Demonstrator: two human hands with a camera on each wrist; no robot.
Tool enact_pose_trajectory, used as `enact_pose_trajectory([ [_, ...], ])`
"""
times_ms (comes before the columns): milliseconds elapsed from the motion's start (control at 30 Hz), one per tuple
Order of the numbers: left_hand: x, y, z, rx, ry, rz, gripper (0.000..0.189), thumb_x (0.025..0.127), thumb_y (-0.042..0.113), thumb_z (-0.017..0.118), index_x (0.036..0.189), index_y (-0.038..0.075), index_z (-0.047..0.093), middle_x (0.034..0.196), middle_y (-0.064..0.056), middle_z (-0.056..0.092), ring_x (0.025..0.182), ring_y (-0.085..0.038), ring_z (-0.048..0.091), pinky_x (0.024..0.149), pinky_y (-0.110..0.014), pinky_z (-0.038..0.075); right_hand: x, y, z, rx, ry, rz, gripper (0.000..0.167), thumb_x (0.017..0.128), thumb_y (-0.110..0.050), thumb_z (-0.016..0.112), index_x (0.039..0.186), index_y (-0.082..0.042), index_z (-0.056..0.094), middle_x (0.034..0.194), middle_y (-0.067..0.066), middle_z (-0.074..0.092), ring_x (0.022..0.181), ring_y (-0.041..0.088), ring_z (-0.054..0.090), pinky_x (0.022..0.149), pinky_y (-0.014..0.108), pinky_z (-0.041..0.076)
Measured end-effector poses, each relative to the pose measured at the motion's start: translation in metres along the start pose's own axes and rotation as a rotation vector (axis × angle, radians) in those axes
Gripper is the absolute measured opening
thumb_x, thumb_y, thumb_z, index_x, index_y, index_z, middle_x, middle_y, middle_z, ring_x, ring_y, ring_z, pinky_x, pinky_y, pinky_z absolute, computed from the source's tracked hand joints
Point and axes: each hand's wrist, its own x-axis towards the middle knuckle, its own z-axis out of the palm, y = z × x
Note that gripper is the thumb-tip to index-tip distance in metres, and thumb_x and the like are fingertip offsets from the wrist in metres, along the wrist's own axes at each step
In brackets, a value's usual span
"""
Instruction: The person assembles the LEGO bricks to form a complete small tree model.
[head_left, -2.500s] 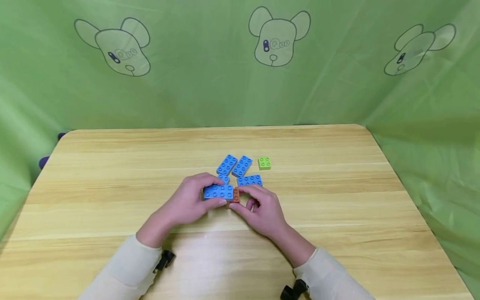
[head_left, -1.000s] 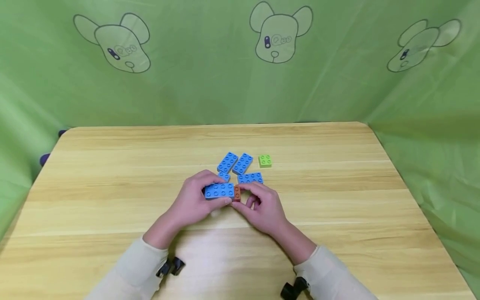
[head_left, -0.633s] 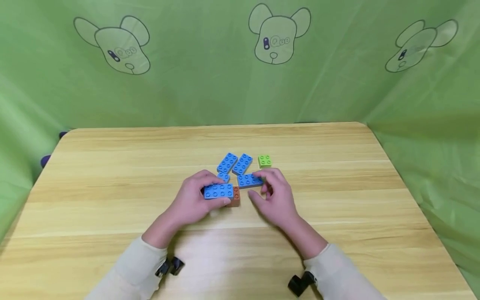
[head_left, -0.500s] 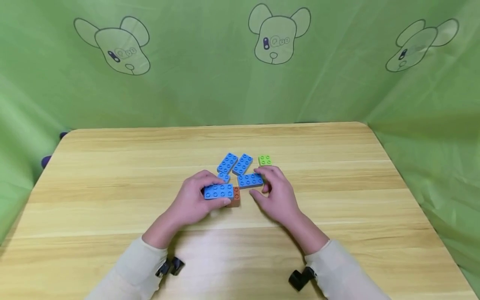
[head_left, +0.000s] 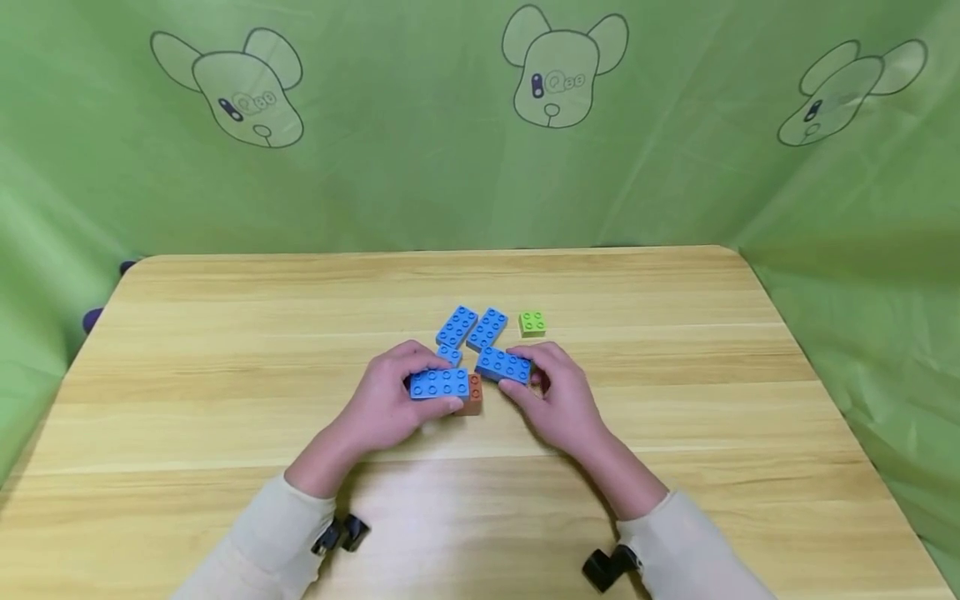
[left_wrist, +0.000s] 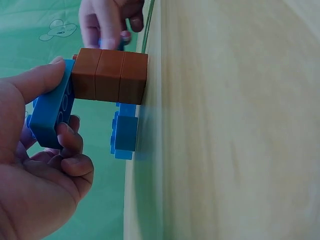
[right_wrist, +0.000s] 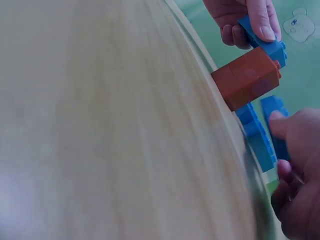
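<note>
My left hand (head_left: pixel 386 400) grips a blue eight-stud toy brick (head_left: pixel 438 383) between thumb and fingers. That brick sits at the top of a stack of brown bricks (left_wrist: pixel 109 75) and juts out to the left, its hollow underside showing in the left wrist view. The stack stands upright on the table. Just right of it, my right hand (head_left: pixel 558 400) pinches a second blue eight-stud brick (head_left: pixel 501 365) by its right end. In the right wrist view this brick (right_wrist: pixel 271 107) is lifted off the tabletop, apart from the stack.
Two more blue eight-stud bricks (head_left: pixel 457 326) (head_left: pixel 487 328) lie behind the hands. A smaller blue brick (head_left: pixel 449 355), partly hidden by my left fingers, lies nearer. A light green four-stud brick (head_left: pixel 532 324) is at the back right. Green cloth (head_left: pixel 420 192) hangs behind the wooden table (head_left: pixel 225 350).
My right hand let go of the brown stack, moved right to the blue brick lying there, then took hold of it and lifted and turned it slightly. The left hand kept its grip.
</note>
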Motion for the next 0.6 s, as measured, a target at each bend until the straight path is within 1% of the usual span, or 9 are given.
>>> enact_pose_trajectory([
  [67, 0.0, 0.0, 0.0, -0.001, -0.003, -0.002, 0.036, 0.079, 0.024, 0.088, 0.11, 0.01, 0.075, 0.102, 0.006, 0.062, 0.09, -0.012, 0.058, 0.077, -0.033, 0.05, -0.002, -0.004, -0.004, 0.06, 0.016, -0.011, 0.038, 0.089, -0.017, 0.078, 0.126, -0.012, 0.067, 0.103, 0.001, 0.058, 0.081, 0.022, 0.053, 0.065, 0.034, 0.047],
  [133, 0.0, 0.0, 0.0, -0.002, -0.003, -0.002, 0.036, 0.079, 0.024, 0.088, 0.11, 0.01, 0.075, 0.101, 0.006, 0.062, 0.089, -0.013, 0.058, 0.076, -0.032, 0.05, -0.004, -0.008, -0.007, 0.122, 0.024, -0.027, 0.037, 0.09, -0.015, 0.077, 0.126, -0.013, 0.067, 0.108, 0.0, 0.06, 0.083, 0.022, 0.053, 0.067, 0.034, 0.048],
  [167, 0.0, 0.001, -0.001, -0.003, -0.002, -0.001, 0.036, 0.079, 0.024, 0.088, 0.11, 0.01, 0.075, 0.101, 0.006, 0.062, 0.088, -0.013, 0.058, 0.075, -0.032, 0.05, -0.005, -0.013, -0.01, 0.15, 0.02, -0.027, 0.037, 0.09, -0.012, 0.077, 0.126, -0.011, 0.067, 0.11, 0.002, 0.061, 0.083, 0.023, 0.054, 0.068, 0.034, 0.049],
  [267, 0.0, 0.001, -0.001, -0.003, 0.001, 0.004, 0.036, 0.079, 0.024, 0.088, 0.11, 0.009, 0.075, 0.1, 0.005, 0.062, 0.087, -0.013, 0.057, 0.074, -0.032, 0.05, -0.009, -0.033, -0.018, 0.214, -0.006, -0.024, 0.037, 0.09, -0.002, 0.074, 0.125, -0.004, 0.066, 0.104, 0.008, 0.061, 0.08, 0.024, 0.054, 0.067, 0.028, 0.049],
  [367, 0.0, 0.002, -0.002, 0.0, 0.001, 0.003, 0.036, 0.079, 0.024, 0.088, 0.11, 0.009, 0.075, 0.1, 0.005, 0.062, 0.088, -0.013, 0.057, 0.074, -0.032, 0.05, -0.011, -0.051, -0.025, 0.245, -0.039, -0.001, 0.037, 0.088, 0.007, 0.073, 0.123, 0.002, 0.065, 0.093, 0.016, 0.056, 0.076, 0.032, 0.052, 0.064, 0.026, 0.045],
  [400, 0.0, 0.002, -0.002, 0.002, 0.001, 0.003, 0.036, 0.079, 0.024, 0.088, 0.11, 0.009, 0.075, 0.1, 0.005, 0.062, 0.088, -0.013, 0.057, 0.074, -0.032, 0.05, -0.012, -0.054, -0.026, 0.253, -0.047, -0.001, 0.037, 0.087, 0.008, 0.072, 0.123, 0.002, 0.065, 0.089, 0.017, 0.054, 0.075, 0.033, 0.05, 0.063, 0.025, 0.044],
  [467, 0.0, 0.002, -0.002, 0.005, 0.0, 0.0, 0.036, 0.079, 0.023, 0.088, 0.109, 0.009, 0.075, 0.1, 0.005, 0.062, 0.087, -0.013, 0.057, 0.074, -0.032, 0.05, -0.012, -0.054, -0.027, 0.271, -0.066, -0.004, 0.037, 0.087, 0.009, 0.072, 0.123, 0.001, 0.065, 0.087, 0.017, 0.052, 0.074, 0.036, 0.049, 0.062, 0.025, 0.042],
  [600, 0.001, 0.002, -0.002, 0.001, 0.001, 0.002, 0.036, 0.079, 0.022, 0.088, 0.109, 0.009, 0.075, 0.099, 0.005, 0.062, 0.086, -0.013, 0.057, 0.073, -0.033, 0.049, -0.011, -0.055, -0.026, 0.333, -0.101, -0.019, 0.04, 0.084, 0.011, 0.073, 0.122, 0.001, 0.065, 0.093, 0.015, 0.056, 0.072, 0.039, 0.045, 0.061, 0.026, 0.038],
])
